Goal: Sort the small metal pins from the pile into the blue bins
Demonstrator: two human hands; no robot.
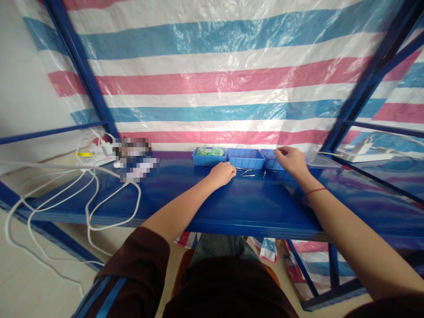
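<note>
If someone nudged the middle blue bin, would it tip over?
Probably not: the middle blue bin looks low and wide. It would likely slide, since the blue tabletop looks smooth and glossy. Its plastic-looking walls suggest it's light and fairly stiff.

Both arms (188, 203) stretched toward the middle box (245, 164).
Left hand (222, 174) curled, front-left of it; right hand (292, 160) to its right, fingers bent.

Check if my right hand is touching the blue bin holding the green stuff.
Apart: the head view shows the middle blue bin between the right hand and the green-filled bin.
</note>
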